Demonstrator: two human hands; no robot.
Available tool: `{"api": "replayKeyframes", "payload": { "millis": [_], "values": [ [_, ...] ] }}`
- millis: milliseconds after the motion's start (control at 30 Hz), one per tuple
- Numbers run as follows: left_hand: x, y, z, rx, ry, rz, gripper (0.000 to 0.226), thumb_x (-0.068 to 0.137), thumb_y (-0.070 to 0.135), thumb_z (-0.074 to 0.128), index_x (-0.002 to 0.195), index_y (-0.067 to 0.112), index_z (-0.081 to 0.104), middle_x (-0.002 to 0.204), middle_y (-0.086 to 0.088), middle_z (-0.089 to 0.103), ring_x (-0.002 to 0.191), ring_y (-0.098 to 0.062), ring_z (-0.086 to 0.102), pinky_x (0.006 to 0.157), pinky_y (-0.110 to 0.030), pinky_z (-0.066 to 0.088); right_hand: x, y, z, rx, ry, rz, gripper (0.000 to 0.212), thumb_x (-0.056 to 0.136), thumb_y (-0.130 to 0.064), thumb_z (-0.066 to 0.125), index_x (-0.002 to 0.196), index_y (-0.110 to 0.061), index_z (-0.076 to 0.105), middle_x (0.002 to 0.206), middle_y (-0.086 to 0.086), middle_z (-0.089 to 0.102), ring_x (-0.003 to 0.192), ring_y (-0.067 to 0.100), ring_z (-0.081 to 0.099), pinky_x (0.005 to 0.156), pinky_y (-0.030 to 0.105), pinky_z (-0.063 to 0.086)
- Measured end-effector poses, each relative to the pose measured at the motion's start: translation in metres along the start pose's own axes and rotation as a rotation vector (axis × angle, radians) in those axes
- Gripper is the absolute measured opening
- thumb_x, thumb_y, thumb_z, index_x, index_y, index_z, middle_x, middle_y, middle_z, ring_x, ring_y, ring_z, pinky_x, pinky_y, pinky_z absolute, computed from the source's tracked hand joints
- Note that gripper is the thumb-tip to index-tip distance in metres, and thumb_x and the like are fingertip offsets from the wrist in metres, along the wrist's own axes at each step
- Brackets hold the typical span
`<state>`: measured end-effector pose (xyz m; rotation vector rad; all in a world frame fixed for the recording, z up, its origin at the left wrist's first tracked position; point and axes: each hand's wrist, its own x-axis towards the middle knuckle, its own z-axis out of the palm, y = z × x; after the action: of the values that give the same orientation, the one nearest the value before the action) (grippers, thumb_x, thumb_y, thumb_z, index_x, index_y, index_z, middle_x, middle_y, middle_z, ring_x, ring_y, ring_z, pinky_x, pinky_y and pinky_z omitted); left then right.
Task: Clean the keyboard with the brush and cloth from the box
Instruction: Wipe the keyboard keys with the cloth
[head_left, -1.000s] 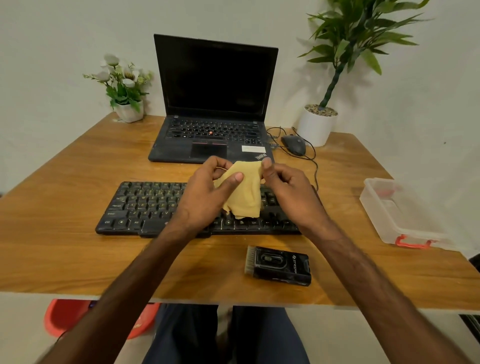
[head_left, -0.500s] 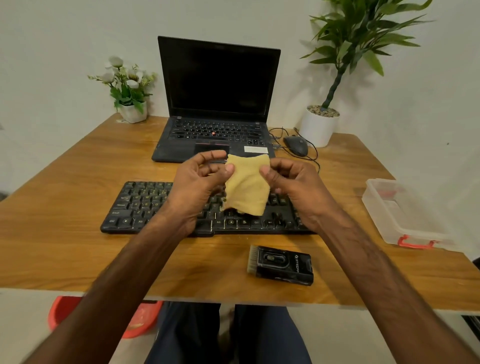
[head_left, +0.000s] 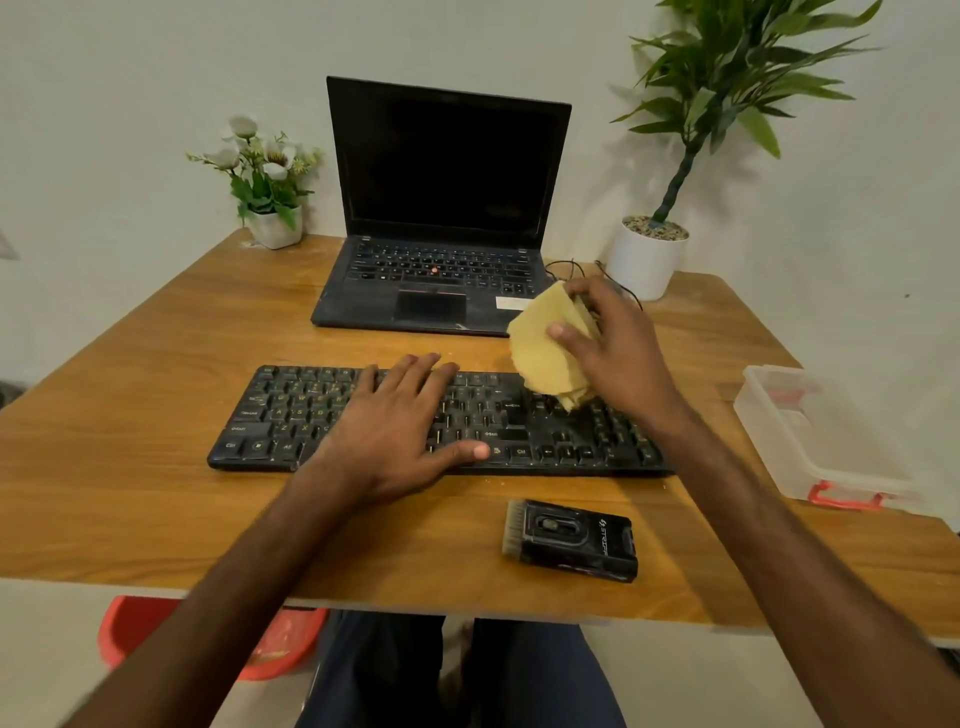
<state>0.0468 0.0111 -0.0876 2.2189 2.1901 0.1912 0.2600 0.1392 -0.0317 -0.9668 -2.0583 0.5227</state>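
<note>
**Q:** State of each grip?

**A:** My right grip (head_left: 618, 353) is curled round the soft, folded yellow cloth (head_left: 545, 358), with the thumb across its front face and the fingers behind. My left grip (head_left: 400, 431) lies flat with straight fingers, pressing the middle of the black plastic full-size keyboard (head_left: 291, 415).

**Q:** Location of the cloth?

**A:** It is over the keyboard's right end, at 2 o'clock from my left grip. Its lower corner is down at the keys. I cannot tell whether it touches them.

**Q:** Handling properties?

**A:** I judge the cloth light, limp and not slippery. It will trail loose unless bunched into a pad. I should hold the gathered upper part and leave the lower fold free as the wiping face. It needs little force. The keyboard may slide on the wooden surface (head_left: 156, 364), so my left grip braces it.

**Q:** Other items?

**A:** The black rectangular brush with pale bristles (head_left: 571, 540) lies at 5 o'clock from the keyboard's middle, apart from it. The clear plastic box with a red latch (head_left: 810, 431) sits at 3 o'clock.
</note>
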Motion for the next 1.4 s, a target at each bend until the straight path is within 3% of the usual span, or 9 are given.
{"api": "replayKeyframes", "payload": {
  "millis": [100, 233, 400, 767, 867, 967, 1067, 1200, 1400],
  "values": [
    [0.007, 0.001, 0.006, 0.094, -0.080, -0.007, 0.122, 0.064, 0.097, -0.001, 0.157, 0.019, -0.011, 0.167, -0.009, -0.004, 0.153, -0.026, -0.003, 0.121, -0.059, -0.002, -0.002, -0.001, 0.015, -0.380, 0.000, -0.287, 0.043, 0.088, -0.009, 0.068, 0.127, -0.016, 0.052, 0.122, 0.005, 0.060, 0.107, 0.018, 0.055, 0.084, 0.039, 0.052],
    [0.013, 0.001, 0.005, 0.142, -0.118, -0.004, 0.129, 0.061, 0.102, 0.006, 0.155, 0.018, -0.018, 0.167, -0.012, -0.002, 0.153, -0.029, 0.000, 0.120, -0.062, -0.003, -0.012, -0.004, 0.043, -0.493, -0.191, -0.256, 0.073, 0.083, 0.000, 0.069, 0.142, -0.024, 0.032, 0.115, 0.008, 0.060, 0.099, 0.019, 0.058, 0.082, 0.034, 0.053],
    [0.018, 0.001, 0.004, 0.164, -0.068, 0.016, 0.132, 0.060, 0.104, 0.012, 0.154, 0.018, -0.022, 0.164, -0.014, 0.016, 0.151, -0.030, 0.017, 0.118, -0.065, -0.005, -0.016, -0.003, 0.040, -0.405, -0.371, -0.301, 0.031, 0.091, -0.008, 0.062, 0.121, -0.015, 0.067, 0.116, 0.003, 0.063, 0.107, 0.017, 0.055, 0.094, 0.033, 0.046],
    [0.019, 0.001, 0.007, 0.172, -0.018, 0.003, 0.135, 0.056, 0.105, 0.010, 0.154, 0.018, -0.022, 0.163, -0.013, 0.019, 0.150, -0.028, 0.019, 0.117, -0.067, -0.003, -0.038, 0.009, -0.001, -0.298, -0.646, -0.456, 0.032, 0.086, -0.007, 0.069, 0.115, -0.020, 0.072, 0.109, -0.005, 0.062, 0.105, 0.012, 0.057, 0.087, 0.033, 0.051],
    [0.019, 0.001, 0.007, 0.175, -0.026, 0.008, 0.134, 0.056, 0.105, 0.008, 0.154, 0.019, -0.022, 0.164, -0.013, 0.018, 0.151, -0.029, 0.018, 0.117, -0.067, -0.006, -0.036, 0.010, -0.007, -0.451, -0.599, -0.533, 0.031, 0.086, -0.013, 0.062, 0.114, -0.023, 0.072, 0.110, -0.001, 0.063, 0.103, 0.017, 0.057, 0.081, 0.034, 0.052],
    [0.019, 0.000, 0.007, 0.182, -0.028, 0.017, 0.132, 0.057, 0.104, 0.005, 0.155, 0.019, -0.021, 0.164, -0.013, 0.017, 0.151, -0.029, 0.018, 0.116, -0.067, -0.007, -0.022, 0.017, -0.017, -0.735, -0.360, -0.570, 0.036, 0.076, -0.010, 0.078, 0.111, -0.019, 0.072, 0.107, 0.007, 0.065, 0.094, 0.024, 0.059, 0.070, 0.036, 0.053],
    [0.019, -0.001, 0.008, 0.183, -0.023, 0.017, 0.131, 0.059, 0.104, 0.008, 0.154, 0.019, -0.021, 0.164, -0.013, 0.016, 0.151, -0.029, 0.017, 0.116, -0.067, -0.007, -0.022, 0.014, -0.015, -0.616, -0.181, -0.532, 0.033, 0.081, -0.011, 0.070, 0.113, -0.015, 0.071, 0.108, 0.012, 0.065, 0.092, 0.026, 0.059, 0.063, 0.034, 0.052],
    [0.020, -0.001, 0.007, 0.191, -0.028, 0.018, 0.132, 0.058, 0.104, 0.006, 0.155, 0.018, -0.020, 0.164, -0.014, 0.017, 0.151, -0.029, 0.017, 0.116, -0.067, -0.009, -0.048, 0.012, 0.008, -0.623, -0.422, -0.731, 0.041, 0.080, -0.008, 0.061, 0.118, -0.020, 0.070, 0.108, 0.009, 0.065, 0.091, 0.023, 0.059, 0.065, 0.031, 0.050],
    [0.019, 0.000, 0.006, 0.208, -0.029, 0.021, 0.131, 0.060, 0.103, 0.007, 0.155, 0.018, -0.019, 0.164, -0.013, 0.018, 0.151, -0.029, 0.019, 0.116, -0.066, -0.010, -0.030, 0.019, -0.013, -0.817, -0.368, -0.702, 0.050, 0.067, -0.004, 0.081, 0.113, -0.021, 0.072, 0.105, 0.008, 0.064, 0.093, 0.026, 0.059, 0.066, 0.035, 0.047]
  ]
}}
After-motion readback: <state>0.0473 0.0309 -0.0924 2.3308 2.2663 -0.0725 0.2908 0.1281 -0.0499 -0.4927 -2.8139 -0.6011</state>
